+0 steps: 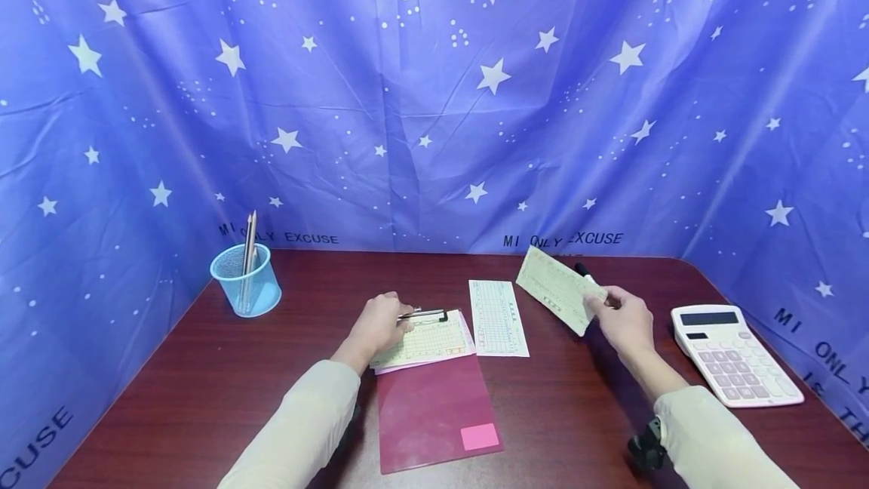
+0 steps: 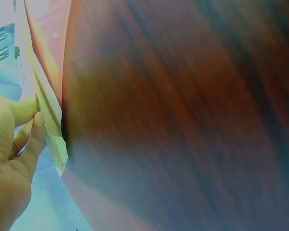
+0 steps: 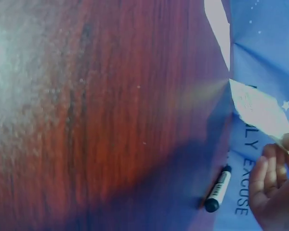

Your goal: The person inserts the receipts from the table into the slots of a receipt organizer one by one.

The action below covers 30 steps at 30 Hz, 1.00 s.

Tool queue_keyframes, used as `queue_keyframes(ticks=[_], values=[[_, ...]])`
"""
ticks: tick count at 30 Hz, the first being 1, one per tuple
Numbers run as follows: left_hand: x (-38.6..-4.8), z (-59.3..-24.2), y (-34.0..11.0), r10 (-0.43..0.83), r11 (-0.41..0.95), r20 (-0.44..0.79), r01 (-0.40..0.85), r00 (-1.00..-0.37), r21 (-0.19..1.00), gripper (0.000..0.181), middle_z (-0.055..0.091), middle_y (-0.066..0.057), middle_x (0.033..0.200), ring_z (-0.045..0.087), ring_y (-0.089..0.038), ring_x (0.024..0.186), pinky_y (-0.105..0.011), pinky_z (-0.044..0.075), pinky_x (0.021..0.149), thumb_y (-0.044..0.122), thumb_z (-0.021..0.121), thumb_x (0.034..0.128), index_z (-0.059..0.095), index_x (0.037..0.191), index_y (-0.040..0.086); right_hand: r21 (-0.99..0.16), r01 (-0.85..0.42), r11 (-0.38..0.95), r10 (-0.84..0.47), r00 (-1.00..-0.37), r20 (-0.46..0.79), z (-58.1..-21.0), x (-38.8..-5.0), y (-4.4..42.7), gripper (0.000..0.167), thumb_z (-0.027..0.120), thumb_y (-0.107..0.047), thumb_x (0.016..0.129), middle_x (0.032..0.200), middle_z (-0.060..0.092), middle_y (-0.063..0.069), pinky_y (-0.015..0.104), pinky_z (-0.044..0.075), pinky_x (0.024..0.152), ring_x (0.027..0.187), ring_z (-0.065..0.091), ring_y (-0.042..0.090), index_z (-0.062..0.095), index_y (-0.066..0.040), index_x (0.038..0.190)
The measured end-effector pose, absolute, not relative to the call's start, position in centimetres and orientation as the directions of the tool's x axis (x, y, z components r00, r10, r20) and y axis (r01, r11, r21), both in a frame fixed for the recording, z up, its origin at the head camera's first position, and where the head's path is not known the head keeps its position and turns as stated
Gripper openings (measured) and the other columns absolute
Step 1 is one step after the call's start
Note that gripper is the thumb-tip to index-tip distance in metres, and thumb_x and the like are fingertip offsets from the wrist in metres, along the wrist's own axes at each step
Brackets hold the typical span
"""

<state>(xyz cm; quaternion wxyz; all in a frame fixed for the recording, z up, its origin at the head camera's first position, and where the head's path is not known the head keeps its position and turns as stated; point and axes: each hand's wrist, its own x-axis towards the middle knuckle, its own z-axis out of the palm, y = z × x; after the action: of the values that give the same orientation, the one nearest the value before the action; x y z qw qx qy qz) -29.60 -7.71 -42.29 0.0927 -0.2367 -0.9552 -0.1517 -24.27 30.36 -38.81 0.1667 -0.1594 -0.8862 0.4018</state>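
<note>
A dark red clipboard (image 1: 434, 413) lies on the table, with a yellow form (image 1: 429, 342) over pink sheets at its top end. My left hand (image 1: 380, 329) is at the metal clip (image 1: 424, 315), thumb and finger pinching there; the fingers partly hide the exact contact. In the left wrist view, the sheets (image 2: 50, 113) fan out beside the left fingertips. My right hand (image 1: 626, 319) pinches a pale green slip (image 1: 560, 289) by its right corner, tilted above the table. Between the two, a white form with blue print (image 1: 498, 319) lies flat.
A black-capped marker (image 3: 218, 189) lies behind the right hand. To the right stands a white calculator (image 1: 736, 357). A blue mesh cup (image 1: 246, 281) with pencils stands at the back left. Blue starry curtains (image 1: 407, 96) enclose the table's back and sides.
</note>
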Motion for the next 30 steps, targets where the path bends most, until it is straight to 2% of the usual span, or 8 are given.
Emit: queue_keyframes(ticks=[4,7,10,14,19,25,30], values=[[-29.6,-42.3,-7.8,0.419,0.842,0.243,0.474,-0.875,0.256,0.027,0.070,-0.015,0.100,0.070,-0.038,0.099,-0.046,0.056,0.091,0.016,0.079,0.0883,0.078,0.112,0.004,-0.786,0.074,0.613,0.419,-0.875,0.244,-37.8,-23.9,29.9,0.033,0.064,-0.028,0.100,0.079,0.065,0.004,0.019,0.048,0.058,0.066,0.056,0.007,0.070,0.002,0.111],[-29.6,-42.4,-7.8,0.414,0.845,0.240,0.468,-0.878,0.259,0.027,0.071,-0.015,0.100,0.070,-0.038,0.099,-0.046,0.056,0.091,0.016,0.080,0.0882,0.079,0.112,0.005,-0.791,0.028,0.611,0.398,-0.874,0.277,-37.1,-23.6,29.5,0.037,0.061,-0.028,0.102,0.088,0.071,0.011,0.015,0.048,0.058,0.067,0.055,0.001,0.069,0.005,0.118],[-29.6,-42.4,-7.7,0.410,0.845,0.239,0.465,-0.880,0.263,0.027,0.070,-0.014,0.099,0.070,-0.038,0.099,-0.046,0.056,0.090,0.016,0.080,0.0880,0.079,0.112,0.005,-0.782,-0.018,0.623,0.358,-0.883,0.305,-36.4,-23.2,28.9,0.039,0.058,-0.028,0.103,0.097,0.072,0.018,0.014,0.045,0.062,0.072,0.055,0.001,0.068,0.006,0.120],[-29.6,-42.4,-7.7,0.407,0.845,0.241,0.464,-0.881,0.268,0.027,0.070,-0.014,0.099,0.070,-0.038,0.098,-0.046,0.056,0.090,0.016,0.080,0.0880,0.079,0.113,0.005,-0.807,-0.086,0.585,0.287,-0.908,0.305,-35.6,-22.8,27.9,0.038,0.058,-0.028,0.103,0.092,0.071,0.013,0.016,0.046,0.063,0.073,0.056,0.001,0.068,0.006,0.117],[-29.5,-42.3,-7.8,0.409,0.842,0.242,0.466,-0.880,0.271,0.026,0.070,-0.015,0.100,0.070,-0.038,0.098,-0.046,0.056,0.090,0.015,0.080,0.0880,0.079,0.112,0.005,-0.848,-0.116,0.517,0.179,-0.954,0.240,-35.5,-22.5,25.9,0.036,0.061,-0.026,0.103,0.083,0.066,0.003,0.020,0.049,0.062,0.072,0.056,0.005,0.067,0.008,0.115],[-29.6,-42.3,-7.8,0.414,0.838,0.248,0.473,-0.876,0.272,0.026,0.071,-0.016,0.102,0.070,-0.038,0.099,-0.047,0.056,0.090,0.014,0.080,0.0872,0.079,0.112,0.004,-0.857,-0.112,0.503,0.026,-0.989,0.145,-36.1,-22.5,23.1,0.028,0.059,-0.016,0.103,0.091,0.070,0.008,0.024,0.052,0.065,0.076,0.061,0.010,0.067,0.007,0.116],[-29.8,-42.4,-7.7,0.414,0.835,0.253,0.476,-0.874,0.277,0.026,0.072,-0.015,0.103,0.069,-0.039,0.102,-0.048,0.055,0.092,0.011,0.080,0.0862,0.079,0.111,0.003,-0.835,-0.111,0.539,-0.042,-0.994,0.104,-36.9,-22.8,20.4,0.021,0.061,-0.013,0.099,0.085,0.070,0.007,0.027,0.053,0.063,0.072,0.062,0.012,0.071,0.002,0.109]])
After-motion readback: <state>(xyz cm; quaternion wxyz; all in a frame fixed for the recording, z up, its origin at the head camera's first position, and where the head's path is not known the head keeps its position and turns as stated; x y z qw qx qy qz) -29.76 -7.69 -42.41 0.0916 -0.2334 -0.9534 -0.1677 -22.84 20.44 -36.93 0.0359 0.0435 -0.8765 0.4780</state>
